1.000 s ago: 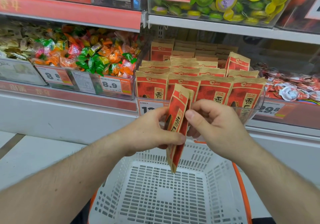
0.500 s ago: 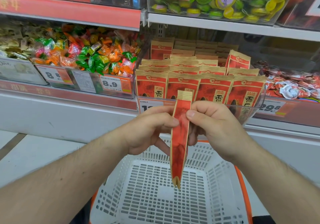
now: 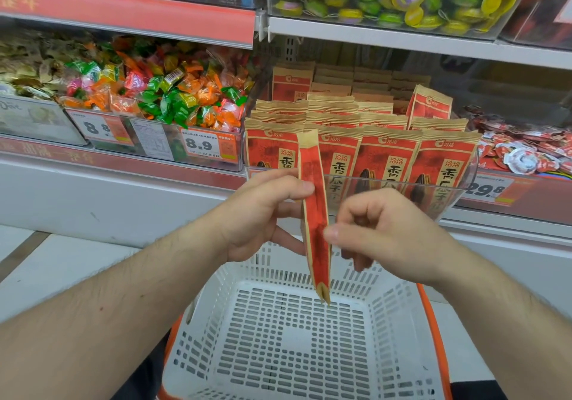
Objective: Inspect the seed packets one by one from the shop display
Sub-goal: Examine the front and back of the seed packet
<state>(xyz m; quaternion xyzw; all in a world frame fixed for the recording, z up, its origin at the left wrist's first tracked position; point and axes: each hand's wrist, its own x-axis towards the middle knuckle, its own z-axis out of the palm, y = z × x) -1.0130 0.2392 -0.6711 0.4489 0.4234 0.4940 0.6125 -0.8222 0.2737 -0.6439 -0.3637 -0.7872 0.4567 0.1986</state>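
Above the white basket (image 3: 297,347), the left hand (image 3: 257,214) pinches a red seed packet (image 3: 314,214) edge-on; the right hand (image 3: 383,235), fingers curled, touches its lower side; shelved packets (image 3: 387,158) behind.

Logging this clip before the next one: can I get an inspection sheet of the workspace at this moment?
Surface: white perforated basket below the hands, nothing seen inside.
Job's things: one seed packet held edge-on, upright; more packets standing in rows in the clear display bin.
Clutter: wrapped candies in the neighbouring bin.
Grips: left hand pinches the packet near its top; right hand pinches it lower down.
Cables: nothing seen.
Surroundings: shop shelves, price tags, pale floor.
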